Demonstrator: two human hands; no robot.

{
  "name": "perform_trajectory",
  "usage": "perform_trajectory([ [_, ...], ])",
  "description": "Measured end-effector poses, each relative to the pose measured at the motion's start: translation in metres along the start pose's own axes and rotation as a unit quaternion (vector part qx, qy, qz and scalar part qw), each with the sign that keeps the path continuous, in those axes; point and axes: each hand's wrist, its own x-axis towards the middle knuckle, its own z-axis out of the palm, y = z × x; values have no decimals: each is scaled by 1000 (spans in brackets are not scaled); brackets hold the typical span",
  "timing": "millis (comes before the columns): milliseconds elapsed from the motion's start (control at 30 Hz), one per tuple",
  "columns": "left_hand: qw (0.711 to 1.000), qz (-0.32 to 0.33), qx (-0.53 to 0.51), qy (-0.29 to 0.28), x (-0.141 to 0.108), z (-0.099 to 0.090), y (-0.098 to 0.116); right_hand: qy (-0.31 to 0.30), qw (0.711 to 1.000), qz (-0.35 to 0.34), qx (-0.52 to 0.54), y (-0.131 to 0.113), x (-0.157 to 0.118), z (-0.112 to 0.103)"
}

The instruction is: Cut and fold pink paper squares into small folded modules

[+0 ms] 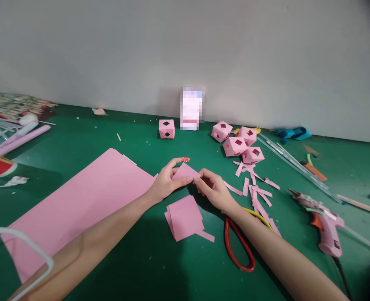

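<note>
Both hands hold one small pink paper piece (pixel 186 172) above the green table. My left hand (pixel 169 179) pinches its left side, the thumb in front and a finger with a red-patterned nail raised behind. My right hand (pixel 212 188) closes on its right corner. Just below lies a small stack of pink paper squares (pixel 185 219) with a strip sticking out. A large pink sheet (pixel 78 205) lies partly under my left forearm. Red-handled scissors (pixel 239 246) rest beneath my right forearm, their blades hidden.
Pink paper cubes with cut-out holes (pixel 166 129) stand at the back, several clustered to the right. Pink paper strips (pixel 257 196) lie right of my hands. A pink glue gun (pixel 324 221) and clear sticks are farther right. A blurred upright panel (pixel 191 108) leans on the wall.
</note>
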Motion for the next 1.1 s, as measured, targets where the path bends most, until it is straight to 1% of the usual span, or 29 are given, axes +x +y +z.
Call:
perform_trajectory([
  [100, 999, 18, 36, 3, -1, 1, 2, 39, 999, -2, -26, -1, 0, 2],
  [167, 998, 21, 59, 16, -2, 2, 3, 70, 996, -10, -63, -2, 0, 2],
  [267, 997, 11, 64, 47, -2, 5, 2, 95, 983, -53, -145, -1, 2, -2],
  [333, 997, 8, 43, 60, -1, 6, 0, 104, 975, -78, -182, 1, 5, -6],
  [433, 998, 5, 2, 60, 1, 8, -3, 110, 976, -73, -175, 2, 7, -11],
  [500, 998, 4, 4, 59, 2, 9, -3, 109, 979, -62, -162, 2, 7, -11],
  [633, 996, 11, 81, 44, 2, 8, -3, 85, 976, -71, -188, 2, 6, -9],
  [733, 992, 29, 121, 30, 1, 8, -4, 78, 967, -89, -224, 3, 6, -10],
  [800, 986, 47, 153, 33, -1, 9, -5, 78, 965, -92, -232, 4, 8, -11],
  [967, 954, 91, 281, 57, -8, 14, -5, 85, 962, -111, -232, 7, 8, -12],
  [1100, 933, 137, 327, 60, -11, 16, -8, 86, 955, -154, -239, 10, 7, -13],
])
